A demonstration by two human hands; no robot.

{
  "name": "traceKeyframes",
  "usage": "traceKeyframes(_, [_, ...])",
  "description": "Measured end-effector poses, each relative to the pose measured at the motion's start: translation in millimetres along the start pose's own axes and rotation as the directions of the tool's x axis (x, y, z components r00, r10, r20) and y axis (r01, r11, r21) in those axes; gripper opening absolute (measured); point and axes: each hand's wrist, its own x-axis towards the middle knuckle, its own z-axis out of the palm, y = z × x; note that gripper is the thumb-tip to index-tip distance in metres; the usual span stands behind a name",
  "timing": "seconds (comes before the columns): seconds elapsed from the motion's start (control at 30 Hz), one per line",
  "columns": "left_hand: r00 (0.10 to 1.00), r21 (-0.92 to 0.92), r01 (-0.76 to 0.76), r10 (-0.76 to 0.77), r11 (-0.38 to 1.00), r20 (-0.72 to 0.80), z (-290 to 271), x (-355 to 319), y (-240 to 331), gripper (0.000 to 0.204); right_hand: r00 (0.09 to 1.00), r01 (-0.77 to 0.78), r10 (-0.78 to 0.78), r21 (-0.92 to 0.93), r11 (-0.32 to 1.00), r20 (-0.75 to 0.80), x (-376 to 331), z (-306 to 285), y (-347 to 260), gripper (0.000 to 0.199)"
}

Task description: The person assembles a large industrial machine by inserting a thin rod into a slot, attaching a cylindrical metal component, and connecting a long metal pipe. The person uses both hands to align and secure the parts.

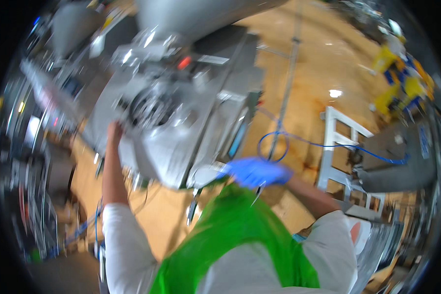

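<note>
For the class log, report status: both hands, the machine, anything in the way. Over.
Left hand bare, on the grey metal machine. Right hand in blue glove at its lower edge; grip blurred. Blue hose loops across floor nearby.

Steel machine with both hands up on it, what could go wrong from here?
The bare left hand rests beside the round mechanism of the steel machine; fingers could get caught if it turns. The blue hose loops across the floor, a possible trip hazard. The gloved right hand is blurred.
</note>
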Motion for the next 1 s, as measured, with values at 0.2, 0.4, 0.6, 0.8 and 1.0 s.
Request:
traceKeyframes(0.2, [0.989, 0.211, -0.135, 0.146, 0.968, -0.037, 150, -109, 90, 0.065, 0.852, -0.241, -0.365, -0.9, 0.363, -0.375, -13, 59, -69, 0.034])
traceKeyframes(0.4, [0.923, 0.756, -0.345, 0.349, 0.557, 0.163, 135, -146, 103, 0.028, 0.736, -0.382, -0.048, -0.473, 0.794, -0.676, 8, 120, -64, 0.03])
traceKeyframes(0.6, [0.786, 0.541, -0.528, 0.135, 0.655, 0.603, 252, -370, 122, 0.055, 0.716, -0.403, -0.216, -0.646, 0.649, -0.664, -16, 108, -38, 0.032])
traceKeyframes(0.8, [-0.217, 0.016, -0.204, -0.061, 0.979, 0.974, 306, -519, 92, 0.073, 0.802, -0.428, -0.483, -0.902, -0.057, -0.35, -51, 36, -4, 0.036])
traceKeyframes(1.0, [-0.234, 0.094, -0.116, -0.119, 0.989, 0.965, 290, -523, 86, 0.067, 0.695, -0.504, -0.438, -0.821, 0.267, -0.57, -76, 7, 14, 0.036])
